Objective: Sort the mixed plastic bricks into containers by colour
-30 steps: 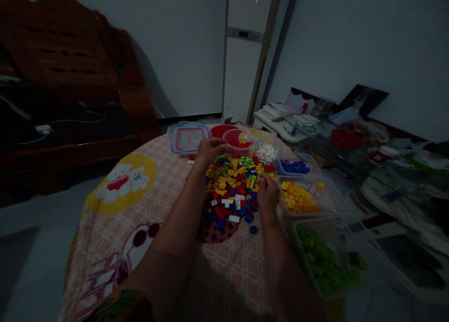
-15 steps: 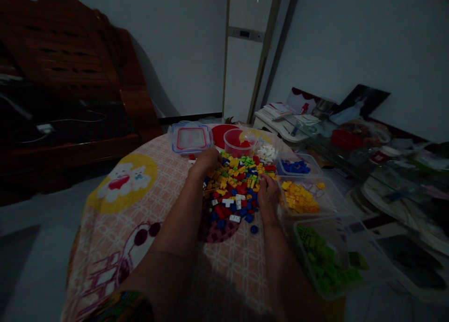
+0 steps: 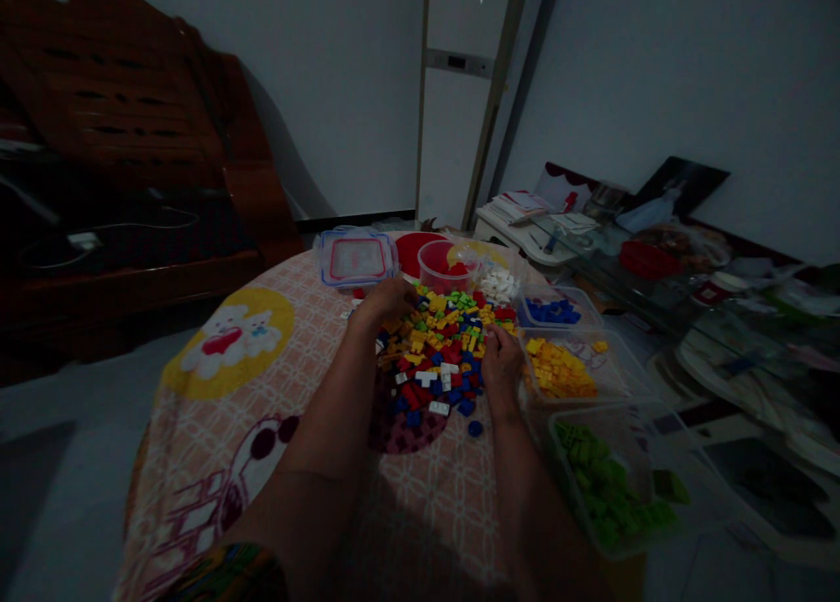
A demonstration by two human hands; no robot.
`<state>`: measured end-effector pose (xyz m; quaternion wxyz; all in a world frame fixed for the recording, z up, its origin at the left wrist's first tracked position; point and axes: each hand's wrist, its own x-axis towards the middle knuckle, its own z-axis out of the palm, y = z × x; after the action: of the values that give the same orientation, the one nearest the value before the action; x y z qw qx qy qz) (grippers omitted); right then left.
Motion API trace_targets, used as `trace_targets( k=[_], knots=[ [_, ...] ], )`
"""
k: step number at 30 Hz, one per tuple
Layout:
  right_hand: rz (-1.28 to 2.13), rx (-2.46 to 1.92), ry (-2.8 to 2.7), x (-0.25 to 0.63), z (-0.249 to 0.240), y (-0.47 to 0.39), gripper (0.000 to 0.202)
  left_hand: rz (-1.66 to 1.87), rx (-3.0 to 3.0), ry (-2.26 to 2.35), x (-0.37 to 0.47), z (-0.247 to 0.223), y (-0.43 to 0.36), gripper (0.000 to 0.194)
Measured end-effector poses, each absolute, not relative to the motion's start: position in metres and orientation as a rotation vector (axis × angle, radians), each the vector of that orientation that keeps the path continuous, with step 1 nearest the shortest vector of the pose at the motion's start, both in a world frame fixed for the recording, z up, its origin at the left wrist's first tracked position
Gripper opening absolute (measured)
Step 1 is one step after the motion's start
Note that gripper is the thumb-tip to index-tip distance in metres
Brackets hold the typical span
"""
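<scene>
A mixed heap of toy building bricks (image 3: 437,339) in yellow, red, blue, green and white lies on the cloth-covered table between my hands. At the heap's far left edge, my left hand (image 3: 392,300) reaches down with bent, closed fingers; its fingertips are partly hidden, and I cannot make out what they hold. Along the right side of the heap rests my right hand (image 3: 502,357), its fingers curled and thumb close to the index finger. Whatever it holds is too small and dark to name. Close to my right wrist is a round blue piece (image 3: 475,428).
Down the right side stand clear boxes of blue bricks (image 3: 552,311), yellow bricks (image 3: 561,370) and green bricks (image 3: 600,479). White bricks (image 3: 497,284) and a round tub (image 3: 433,256) with red pieces sit behind the heap. A blue-rimmed clear box (image 3: 358,259) is at back left.
My left hand has shifted very slightly at the heap's far left edge, and its fingers look a little less tucked. My right hand stays almost still.
</scene>
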<state>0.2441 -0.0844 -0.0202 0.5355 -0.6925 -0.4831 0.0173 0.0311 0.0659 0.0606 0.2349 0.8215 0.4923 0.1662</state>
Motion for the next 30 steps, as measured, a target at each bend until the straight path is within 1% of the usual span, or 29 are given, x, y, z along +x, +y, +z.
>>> trace_targets(
  k=[4, 10, 18, 23, 28, 30],
  knots=[
    [0.055, -1.656, -1.164, 0.245, -0.021, -0.084, 0.038, 0.629, 2.15, 1.323, 0.028, 0.066, 0.064, 0.015],
    [0.04, -1.637, -1.165, 0.246, -0.024, -0.083, 0.036, 0.811, 1.97, 1.281, 0.026, 0.064, 0.068, 0.02],
    [0.027, -1.649, -1.16, 0.245, -0.023, -0.084, 0.037, 1.25, 1.327, 1.006, 0.064, 0.049, 0.064, 0.04],
    [0.027, -1.649, -1.157, 0.246, -0.024, -0.082, 0.038, 1.292, 1.109, 0.885, 0.09, 0.039, 0.059, 0.043],
    [0.019, -1.628, -1.161, 0.246, -0.024, -0.083, 0.037, 1.298, 1.099, 0.851, 0.095, 0.04, 0.057, 0.05],
    [0.02, -1.63, -1.181, 0.246, -0.024, -0.083, 0.037, 1.291, 1.153, 0.857, 0.091, 0.044, 0.057, 0.049]
  ],
)
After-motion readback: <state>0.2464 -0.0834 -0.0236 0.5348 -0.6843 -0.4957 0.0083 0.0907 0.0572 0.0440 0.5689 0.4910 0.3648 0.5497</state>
